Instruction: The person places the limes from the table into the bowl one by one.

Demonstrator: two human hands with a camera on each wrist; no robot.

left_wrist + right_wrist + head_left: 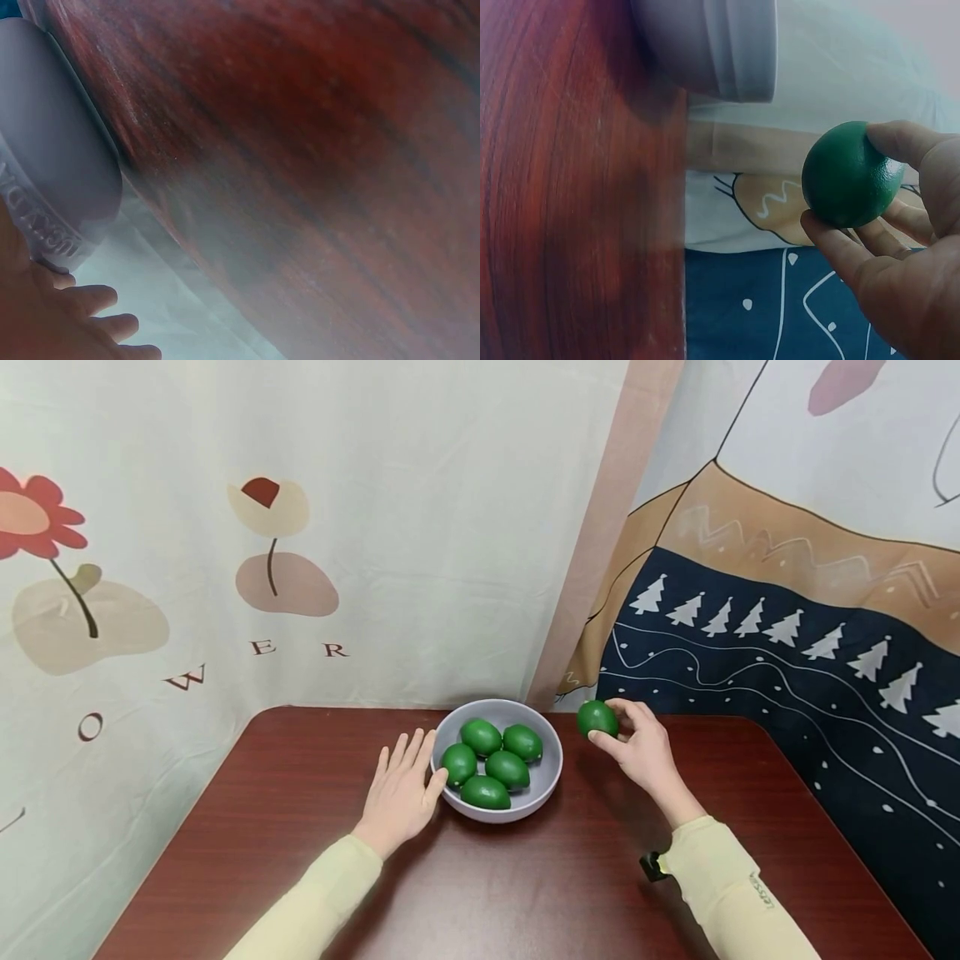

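A grey-purple bowl [552,768] stands on the table with several green limes [507,771] inside it. My left hand [401,789] has its fingers straight and spread, with the thumb at the bowl's left rim. To the right of the bowl, my right hand [641,747] pinches one green lime [597,718] between thumb and fingers, held above the table. The right wrist view shows this lime [851,176] against the fingertips, clear of the bowl [742,52]. Raised letters mark the outside of the bowl [60,142] in the left wrist view.
The dark red wooden table [300,810] ends just behind the bowl. A pale curtain [420,527] with printed flowers hangs at its back edge, and a dark blue cloth [712,668] with white trees hangs to the right. A small black device [654,866] sits at the right wrist.
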